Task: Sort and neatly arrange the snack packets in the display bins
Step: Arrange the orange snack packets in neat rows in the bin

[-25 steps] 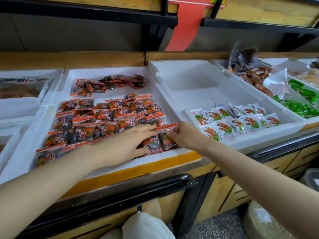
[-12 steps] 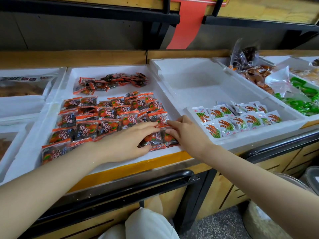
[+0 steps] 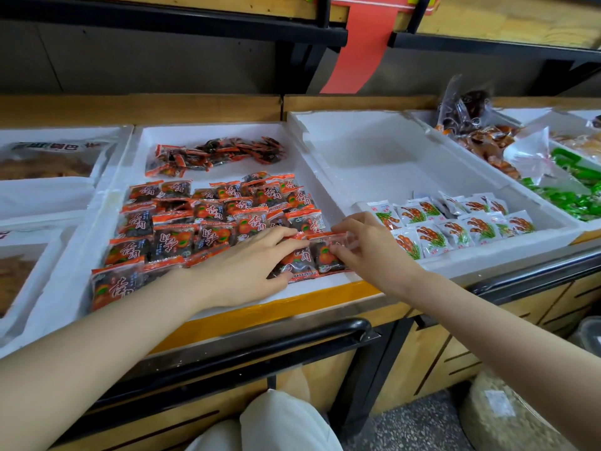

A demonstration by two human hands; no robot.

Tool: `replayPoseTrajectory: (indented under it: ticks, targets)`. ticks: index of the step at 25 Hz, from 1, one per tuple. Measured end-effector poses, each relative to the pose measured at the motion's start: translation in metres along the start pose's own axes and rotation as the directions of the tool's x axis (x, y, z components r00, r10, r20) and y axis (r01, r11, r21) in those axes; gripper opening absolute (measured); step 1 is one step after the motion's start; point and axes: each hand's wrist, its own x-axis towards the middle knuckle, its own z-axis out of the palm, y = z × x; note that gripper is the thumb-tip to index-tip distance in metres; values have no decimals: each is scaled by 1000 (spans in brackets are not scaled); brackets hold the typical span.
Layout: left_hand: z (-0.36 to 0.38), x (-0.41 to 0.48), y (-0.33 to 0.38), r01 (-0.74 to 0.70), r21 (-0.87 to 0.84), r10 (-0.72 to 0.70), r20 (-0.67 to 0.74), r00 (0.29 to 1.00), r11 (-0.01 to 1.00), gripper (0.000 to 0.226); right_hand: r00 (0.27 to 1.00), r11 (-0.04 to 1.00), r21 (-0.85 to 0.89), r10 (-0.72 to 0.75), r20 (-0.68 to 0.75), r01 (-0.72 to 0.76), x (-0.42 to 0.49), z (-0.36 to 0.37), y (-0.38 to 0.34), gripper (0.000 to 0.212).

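- Shop display bench (image 3: 247,317), yellow tape on its front edge, carries a row of white foam bins under a dark shelf.
- Left hand (image 3: 240,271): fingers straight and spread flat, pressing down on the front row of the red-and-black packets (image 3: 211,219).
- Right hand (image 3: 367,249): thumb and fingertips pinch the clear upper seam of the front-row packet (image 3: 325,255), at the near right corner of the middle foam bin (image 3: 211,131).
- Step in hand, as judged: squaring the last packet of the front row against its neighbour while the left hand pins the row.
- Next move calls for: laying the pinched packet flat, label up, edge to edge with the row; then drawing on the loose heap (image 3: 214,156) at the back of the same bin, which is not yet in rows.
- Writing, red-and-black packets: large white brush-style characters over an orange fruit picture; one packet in the row lies turned the other way. I cannot read the characters with confidence.
- Neighbouring bin (image 3: 374,125) on the right: white packets (image 3: 455,226) in two rows, printed with brown pods and green leaves; small text is too fine to read.
- Far right: green packets (image 3: 579,203), print not legible.
- Far left: large bag (image 3: 52,148) bearing green characters, upside down to the camera.
- Above: red paper strip (image 3: 361,47), no writing visible on it.
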Motion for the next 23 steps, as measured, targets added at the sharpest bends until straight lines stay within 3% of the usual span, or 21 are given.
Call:
replayPoseTrajectory:
  ticks: [2, 6, 13, 17, 23]
  targets:
    - [0, -1, -1, -18, 22, 18, -3, 1000, 1000, 56, 999, 999, -30, -36, 3, 36, 1, -4, 0, 35]
    - [-6, 2, -6, -56, 58, 56, 5, 998, 997, 52, 983, 934, -309, -183, 16, 179, 1, -15, 0, 33]
    - [-26, 9, -22, -179, 116, 180, 8, 984, 977, 46, 930, 836, -440, -368, -6, 328, 27, -32, -2, 40]
    - [-45, 25, -56, -171, 191, 197, -125, 972, 967, 46, 910, 836, -421, -411, -58, 352, 77, -33, -8, 41]
    - [-76, 88, -163, 36, 252, 44, -302, 952, 967, 34, 945, 901, -311, -326, -28, 302, 222, 8, -2, 30]
